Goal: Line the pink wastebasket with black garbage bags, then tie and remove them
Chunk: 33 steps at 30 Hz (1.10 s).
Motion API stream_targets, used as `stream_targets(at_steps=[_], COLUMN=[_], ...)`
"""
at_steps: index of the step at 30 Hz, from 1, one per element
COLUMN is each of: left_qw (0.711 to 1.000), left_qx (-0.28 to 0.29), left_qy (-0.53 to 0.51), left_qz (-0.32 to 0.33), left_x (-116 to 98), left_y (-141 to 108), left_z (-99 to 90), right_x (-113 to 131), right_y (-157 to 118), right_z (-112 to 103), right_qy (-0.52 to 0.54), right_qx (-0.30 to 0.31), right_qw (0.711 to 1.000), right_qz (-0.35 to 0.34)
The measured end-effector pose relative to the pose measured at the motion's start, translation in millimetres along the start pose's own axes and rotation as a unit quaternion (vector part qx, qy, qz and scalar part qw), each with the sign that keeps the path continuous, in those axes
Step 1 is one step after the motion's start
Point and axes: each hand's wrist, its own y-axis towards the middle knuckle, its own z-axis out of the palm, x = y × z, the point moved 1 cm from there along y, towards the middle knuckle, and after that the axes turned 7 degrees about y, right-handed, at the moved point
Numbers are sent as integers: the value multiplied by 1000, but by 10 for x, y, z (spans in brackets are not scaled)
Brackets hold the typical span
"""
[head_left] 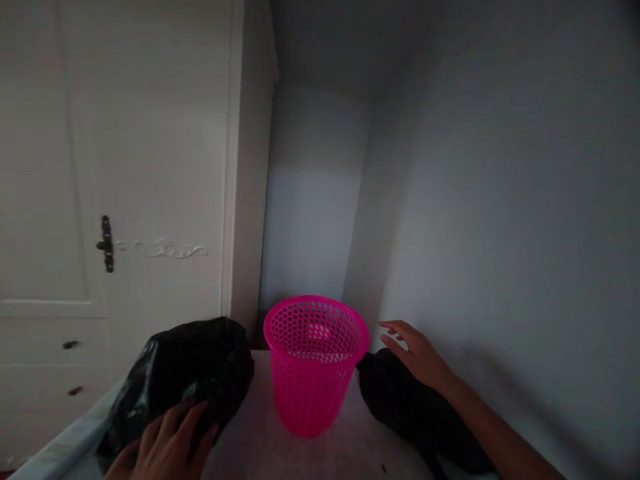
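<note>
A bright pink perforated basket (pixel 311 393) stands upright on a pale surface (pixel 280 460), its open top showing no contents that I can make out. To its left lies a shiny black plastic bag (pixel 170 367), bunched up and opening toward the basket. My left hand (pixel 167 443) rests on the near side of this bag, fingers spread. My right hand (pixel 413 350) is raised just right of the basket's rim, fingers apart and holding nothing. Under and beside my right forearm is a black cloth-like item (pixel 405 400), which reaches the basket's right side.
A white wardrobe (pixel 165 167) with a dark handle (pixel 107 244) and drawers stands at the left. A grey wall (pixel 500 200) runs close along the right side, and a narrow recess lies behind the basket.
</note>
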Motion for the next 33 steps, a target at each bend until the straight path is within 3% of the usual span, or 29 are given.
stream_targets(at_steps=[3,5,7,11,17,21,23,26,29,33], left_qw=[987,954,921,884,846,835,829,826,866,935], left_qx=[-57,-63,-47,-16,78,74,84,113,97,-18], left_qy=[-139,-285,-369,-447,-506,-532,-540,-543,-485,-353], left_qz=[-50,-66,-113,-139,-145,-124,-119,-99,-66,-28], left_x=[-463,-743,-963,-1295,-1547,-1551,-1549,-1536,-1484,-1421], left_y=[253,440,613,867,966,945,926,912,941,1032], left_z=[-286,-432,-495,-395,-166,-174,-173,-135,-97,-140], right_x=[-427,-592,-681,-691,-654,-814,-884,-832,-511,188], right_y=[-421,-653,-839,-1118,-1296,-1112,-912,-518,-83,494], right_z=[-165,-272,-350,-292,137,106,-36,-359,-761,-1255], right_qy=[10,-3,-32,-96,-145,-82,-29,15,43,88], right_qx=[58,86,115,172,206,62,-44,-203,-312,-376], right_qw=[994,988,981,967,959,980,985,970,947,921], right_qz=[93,131,154,165,131,169,165,132,67,-43])
